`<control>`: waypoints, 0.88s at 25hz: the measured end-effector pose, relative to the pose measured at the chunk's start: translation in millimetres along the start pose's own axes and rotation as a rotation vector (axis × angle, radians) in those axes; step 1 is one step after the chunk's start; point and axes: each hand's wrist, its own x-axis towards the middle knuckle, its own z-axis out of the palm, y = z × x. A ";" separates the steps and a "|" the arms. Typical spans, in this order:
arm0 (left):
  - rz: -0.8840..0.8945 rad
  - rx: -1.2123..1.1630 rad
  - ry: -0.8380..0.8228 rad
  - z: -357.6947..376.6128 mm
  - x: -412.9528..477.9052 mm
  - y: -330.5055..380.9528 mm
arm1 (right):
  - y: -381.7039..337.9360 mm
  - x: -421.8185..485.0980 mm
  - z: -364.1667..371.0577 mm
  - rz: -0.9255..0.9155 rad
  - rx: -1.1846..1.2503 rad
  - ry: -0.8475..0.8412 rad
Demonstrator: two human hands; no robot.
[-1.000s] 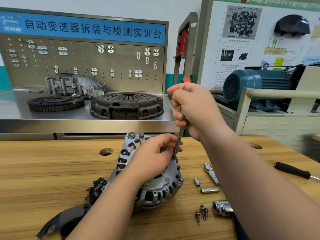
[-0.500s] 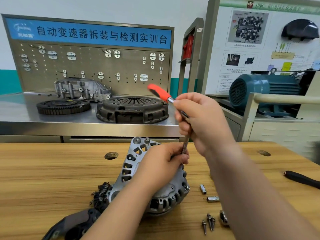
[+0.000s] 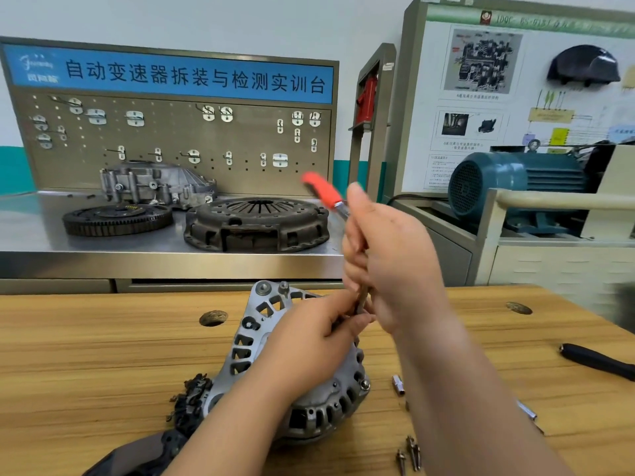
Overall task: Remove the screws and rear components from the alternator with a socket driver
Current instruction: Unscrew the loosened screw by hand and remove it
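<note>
Alternator (image 3: 256, 338) lying at 6 o'clock, driver (image 3: 321, 191) tip pinched onto it by left hand (image 3: 309, 348), shaft gripped by right hand (image 3: 388, 255), handle now swung to 10 o'clock: hidden screw judged partly loosened.

The alternator (image 3: 338, 395) lies in the middle of the table (image 3: 103, 365), with screws (image 3: 410, 453) to its right, nearer the front edge. Behind the table, on the bench (image 3: 103, 249), a flywheel (image 3: 117, 218) sits left of a clutch cover (image 3: 257, 225).
</note>
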 end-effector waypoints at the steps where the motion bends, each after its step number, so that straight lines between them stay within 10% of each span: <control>1: 0.014 0.000 -0.002 0.1 0.5 -1.8 | -6.2 2.3 -5.5 0.064 0.016 -0.165; 3: 0.022 0.006 0.014 1.1 1.8 -2.1 | -7.6 5.1 -7.7 0.043 -0.040 -0.229; 8: -0.001 0.017 0.039 1.8 2.2 4.1 | 19.0 -7.4 10.5 -0.344 -0.268 0.368; 14: 0.021 0.004 0.015 2.9 2.1 -6.3 | -9.0 10.2 -11.7 0.117 0.086 -0.480; 19: -0.006 0.033 0.060 2.2 3.1 4.3 | 14.7 0.5 4.0 -0.212 -0.295 0.209; 22: 0.039 0.043 0.047 1.3 1.8 5.6 | 20.1 -6.1 6.8 -0.249 -0.241 0.198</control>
